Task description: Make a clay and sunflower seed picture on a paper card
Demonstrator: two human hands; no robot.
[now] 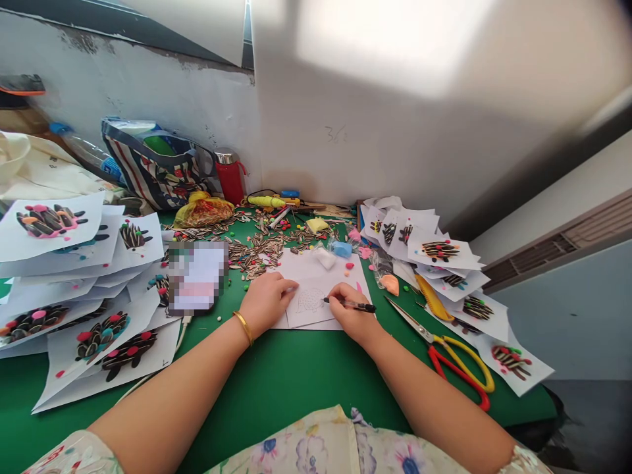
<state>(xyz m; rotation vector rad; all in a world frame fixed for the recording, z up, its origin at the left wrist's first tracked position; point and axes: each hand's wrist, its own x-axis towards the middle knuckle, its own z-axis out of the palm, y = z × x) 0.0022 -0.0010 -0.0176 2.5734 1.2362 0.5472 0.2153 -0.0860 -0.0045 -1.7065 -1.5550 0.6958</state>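
My right hand (348, 313) grips a black pen (363, 307), its tip at the edge of a small outline drawing (311, 301) with a dotted or scaly body. The drawing is on a sheet of white paper (316, 320) lying on the green table. My left hand (266, 299), wearing a gold bangle (243, 328), rests at the paper's left side with its fingers lying on the sheet. On the far part of the paper sit a white lump (324, 257) and a blue lump (342, 249) of what looks like modelling clay.
Sunflower seeds (257, 247) are scattered behind the paper. A phone (197, 276) with a cable lies left, near stacked seed-decorated sheets (106, 342). Open scissors (444, 352) lie right, beside more decorated sheets (486, 306). A red flask (230, 178) and a bag (153, 161) stand behind.
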